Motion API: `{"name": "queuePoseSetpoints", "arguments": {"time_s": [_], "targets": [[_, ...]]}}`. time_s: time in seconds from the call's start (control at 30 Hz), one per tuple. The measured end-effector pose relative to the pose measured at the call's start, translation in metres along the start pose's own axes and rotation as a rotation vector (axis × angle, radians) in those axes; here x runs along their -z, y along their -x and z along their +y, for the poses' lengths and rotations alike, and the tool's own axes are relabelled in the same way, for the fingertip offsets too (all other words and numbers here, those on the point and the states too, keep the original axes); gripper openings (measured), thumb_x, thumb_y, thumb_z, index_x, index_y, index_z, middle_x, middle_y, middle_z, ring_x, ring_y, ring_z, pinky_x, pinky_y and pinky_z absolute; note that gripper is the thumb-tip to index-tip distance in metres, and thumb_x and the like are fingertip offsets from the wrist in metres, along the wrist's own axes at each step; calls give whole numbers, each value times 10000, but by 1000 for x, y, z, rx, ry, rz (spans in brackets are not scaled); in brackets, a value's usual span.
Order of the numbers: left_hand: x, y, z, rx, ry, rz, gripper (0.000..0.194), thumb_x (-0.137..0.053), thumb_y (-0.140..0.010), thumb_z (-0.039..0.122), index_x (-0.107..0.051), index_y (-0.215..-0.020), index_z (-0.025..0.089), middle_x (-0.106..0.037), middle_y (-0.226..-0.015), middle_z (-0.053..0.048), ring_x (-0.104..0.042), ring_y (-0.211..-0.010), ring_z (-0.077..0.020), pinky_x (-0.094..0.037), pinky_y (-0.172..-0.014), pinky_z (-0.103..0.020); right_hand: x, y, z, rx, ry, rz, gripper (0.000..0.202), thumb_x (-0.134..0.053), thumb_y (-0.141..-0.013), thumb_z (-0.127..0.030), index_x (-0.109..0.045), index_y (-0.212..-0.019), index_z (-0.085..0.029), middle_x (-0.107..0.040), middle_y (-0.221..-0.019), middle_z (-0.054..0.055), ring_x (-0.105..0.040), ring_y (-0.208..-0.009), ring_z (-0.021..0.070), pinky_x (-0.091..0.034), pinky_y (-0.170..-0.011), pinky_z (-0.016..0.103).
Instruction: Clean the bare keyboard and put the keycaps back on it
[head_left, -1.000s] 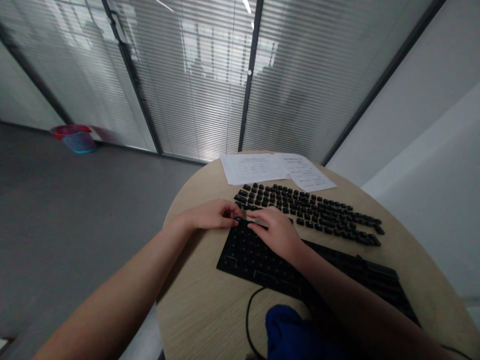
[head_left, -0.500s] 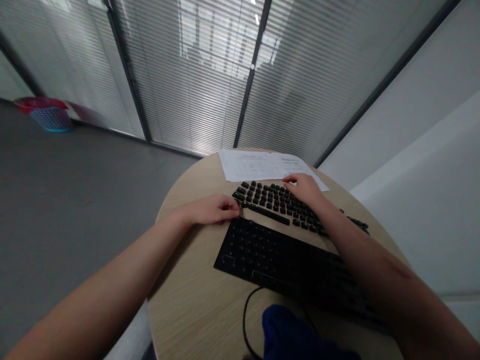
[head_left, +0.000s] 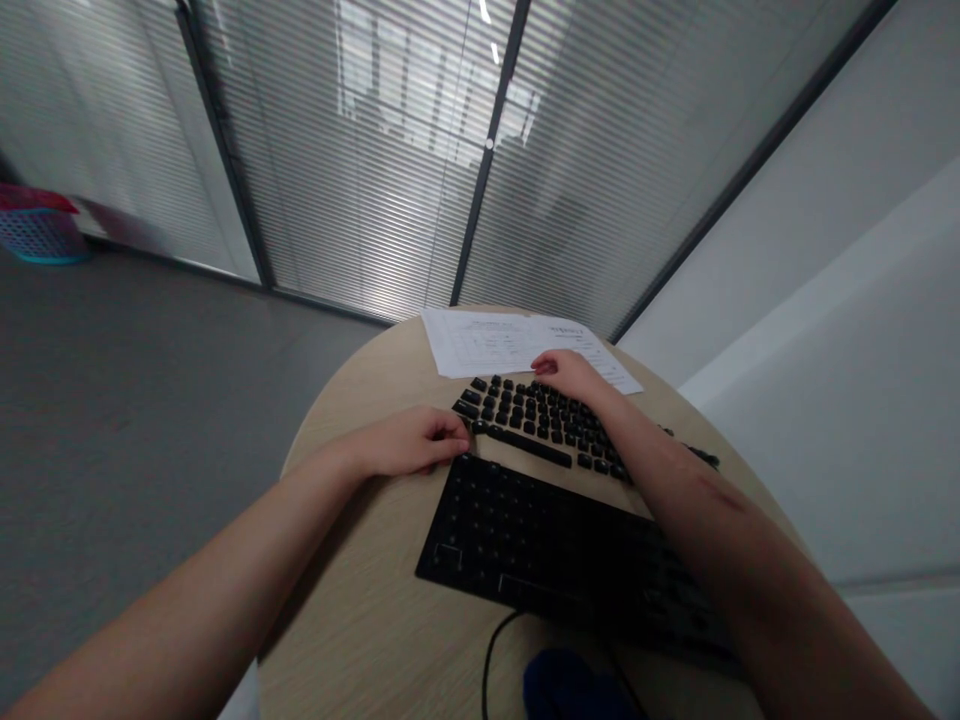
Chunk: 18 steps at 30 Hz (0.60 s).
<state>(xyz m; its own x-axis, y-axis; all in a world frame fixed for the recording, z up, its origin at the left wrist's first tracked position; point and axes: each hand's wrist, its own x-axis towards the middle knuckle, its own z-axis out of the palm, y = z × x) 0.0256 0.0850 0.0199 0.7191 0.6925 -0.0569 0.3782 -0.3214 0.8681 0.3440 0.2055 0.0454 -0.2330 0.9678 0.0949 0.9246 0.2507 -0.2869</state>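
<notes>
A black keyboard base [head_left: 540,540] without most of its keycaps lies on the round wooden table [head_left: 360,590]. Beyond it, loose black keycaps [head_left: 517,405] are laid out in rows, a long bar-shaped one [head_left: 532,446] nearest the base. My left hand [head_left: 420,438] rests at the base's far left corner, thumb and fingers pressed together; whatever is between them is too small to make out. My right hand [head_left: 566,372] is over the far edge of the keycap rows, beside the papers, its fingers pinched and their contents hidden.
Printed white papers [head_left: 480,343] lie at the table's far edge. A black cable [head_left: 489,650] runs from the base's near side, close to something blue [head_left: 570,685]. A blue and red basket [head_left: 41,235] stands on the floor at far left, by glass panels with blinds.
My right hand has shifted left along the far edge of the keycap rows. The view has moved slightly right; my left hand stays at the base's corner.
</notes>
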Motion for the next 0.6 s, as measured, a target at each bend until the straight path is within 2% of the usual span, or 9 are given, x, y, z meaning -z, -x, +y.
{"name": "queuePoseSetpoints", "arguments": {"time_s": [0.17, 0.33, 0.6], "targets": [[1, 0, 2, -13, -7, -12, 311, -572, -934, 466, -691, -957, 179, -552, -681, 27, -511, -536, -121, -390, -531, -254, -5, -2, 3, -28, 36, -28, 148, -775, -829, -170, -802, -972, -196, -811, -962, 57, -748, -905, 183, -553, -870, 293], [1, 0, -2, -33, -12, -12, 290, -585, -936, 437, -707, -994, 180, -594, -702, 25, -517, -542, -107, -381, -524, -233, -6, -2, 1, -57, 61, -22, 155, -763, -840, -175, -802, -988, -198, -811, -929, 50, -748, -880, 180, -550, -841, 283], [0, -1, -4, -52, 1, -6, 265, -587, -944, 404, -714, -1006, 179, -597, -700, 28, -506, -544, -93, -386, -519, -219, -11, 3, -12, -55, 117, 34, 195, -695, -872, -153, -803, -1028, -201, -807, -1017, 78, -735, -977, 214, -541, -913, 326]]}}
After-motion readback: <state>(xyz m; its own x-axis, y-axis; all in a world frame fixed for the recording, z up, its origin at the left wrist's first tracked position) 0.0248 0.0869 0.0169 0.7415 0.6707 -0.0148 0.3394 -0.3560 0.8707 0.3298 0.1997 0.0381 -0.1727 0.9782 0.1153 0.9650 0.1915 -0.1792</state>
